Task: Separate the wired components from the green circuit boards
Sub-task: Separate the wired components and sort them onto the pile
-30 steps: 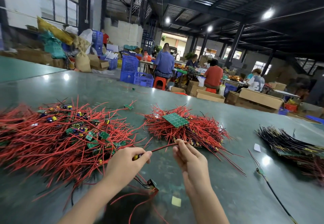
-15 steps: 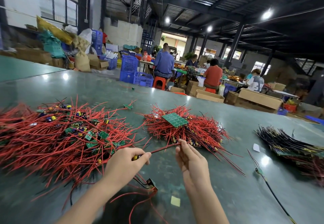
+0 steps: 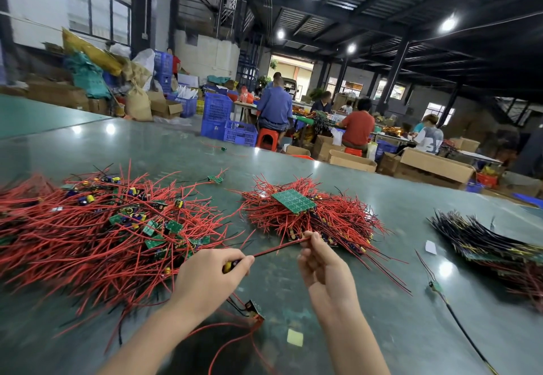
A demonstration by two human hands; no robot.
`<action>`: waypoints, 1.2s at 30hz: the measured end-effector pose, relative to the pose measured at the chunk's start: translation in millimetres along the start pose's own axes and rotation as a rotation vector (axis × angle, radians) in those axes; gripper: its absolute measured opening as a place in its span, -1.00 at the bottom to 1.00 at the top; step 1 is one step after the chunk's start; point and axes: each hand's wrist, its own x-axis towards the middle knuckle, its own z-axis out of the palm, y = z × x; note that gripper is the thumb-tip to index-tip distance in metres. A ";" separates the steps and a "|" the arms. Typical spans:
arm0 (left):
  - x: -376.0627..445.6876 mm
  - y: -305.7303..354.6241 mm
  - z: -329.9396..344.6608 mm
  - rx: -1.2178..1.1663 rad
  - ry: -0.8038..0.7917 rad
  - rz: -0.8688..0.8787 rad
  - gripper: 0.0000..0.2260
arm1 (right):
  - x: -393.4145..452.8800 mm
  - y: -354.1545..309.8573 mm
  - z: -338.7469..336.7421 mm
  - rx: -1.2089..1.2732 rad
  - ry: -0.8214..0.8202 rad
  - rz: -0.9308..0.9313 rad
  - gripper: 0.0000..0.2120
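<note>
- Red wire (image 3: 277, 249) stretches tight between both hands, above the green table (image 3: 367, 198).
- Left hand (image 3: 211, 274) pinches its yellow end piece (image 3: 227, 266).
- Right hand (image 3: 320, 260) pinches the wire's far end with curled fingers.
- Big pile of red wires and small green boards (image 3: 102, 227) lies just left of the hands.
- One green board (image 3: 293, 201) sits on the middle pile (image 3: 308, 216).

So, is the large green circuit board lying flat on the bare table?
No, the large green circuit board rests on top of the middle pile of red wires, not on the table.
</note>
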 end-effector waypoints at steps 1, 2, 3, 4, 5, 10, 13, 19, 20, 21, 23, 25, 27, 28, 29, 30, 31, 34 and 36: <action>-0.4 -1.0 0.1 -0.002 -0.001 0.010 -0.71 | -0.1 -0.2 -1.6 -0.090 0.020 -0.093 -0.91; -0.6 -2.5 0.0 -0.004 -0.004 0.022 -0.71 | -0.9 -1.4 -2.9 -0.219 0.044 -0.217 -0.90; -0.4 -4.1 -0.6 -0.010 -0.011 0.037 -0.72 | -1.7 -2.1 -3.2 -0.345 0.048 -0.336 -0.90; 0.1 -6.0 -1.5 -0.026 -0.019 0.053 -0.72 | -2.0 -2.2 -4.0 -0.432 0.037 -0.422 -0.90; 0.8 -7.9 -2.5 -0.055 -0.023 0.068 -0.72 | -1.9 -2.8 -4.1 -0.424 0.004 -0.424 -0.91; 1.9 -12.1 -6.3 -0.261 -0.052 0.118 -0.74 | -5.3 -4.4 3.3 0.086 -0.137 0.075 -0.88; 1.6 -12.7 -5.8 -0.297 -0.053 0.126 -0.76 | -4.7 -3.6 5.2 0.160 -0.107 0.111 -0.89; 2.1 -16.2 -5.7 -0.263 -0.038 0.146 -0.70 | -5.0 3.8 -4.1 -0.412 0.075 -0.513 -0.85; 2.1 -16.7 -5.8 -0.293 -0.047 0.154 -0.69 | -5.5 3.4 -3.0 -0.308 0.051 -0.412 -0.85; 2.4 -16.7 -6.1 -0.319 -0.067 0.167 -0.66 | -4.7 3.0 -1.8 -0.168 0.020 -0.265 -0.84; 2.3 -15.8 -7.3 -0.348 -0.113 0.183 -0.64 | -1.6 1.7 -1.1 0.027 -0.018 0.002 -0.78; 2.2 -15.1 -11.0 -0.371 -0.123 0.181 -0.68 | 2.6 0.1 -1.4 0.085 -0.040 0.139 -0.76; 4.8 -15.0 -17.2 -0.492 -0.070 0.128 -0.75 | 4.3 -1.2 -2.5 -0.023 -0.105 0.150 -0.84; 7.0 -15.5 -21.3 -0.618 -0.033 0.065 -0.74 | 5.2 -1.5 -3.3 -0.155 -0.151 0.107 -0.88; 9.6 -16.1 -25.9 -0.770 0.009 -0.019 -0.72 | 5.4 -1.8 -3.6 -0.357 -0.207 0.042 -0.90; 12.5 -16.8 -30.3 -0.916 0.058 -0.099 -0.72 | 5.1 -0.8 -3.1 -0.627 -0.271 -0.033 -0.87; 15.8 -17.6 -34.3 -1.033 0.113 -0.164 -0.75 | 4.7 1.9 -1.8 -0.922 -0.336 -0.102 -0.83; 23.4 -26.0 -41.4 -1.106 0.306 -0.271 -0.69 | 3.2 19.5 2.5 -1.506 -0.554 -0.209 -0.70; 24.5 -32.1 -43.0 -1.028 0.436 -0.244 -0.69 | -0.5 31.9 2.1 -1.670 -0.660 -0.207 -0.60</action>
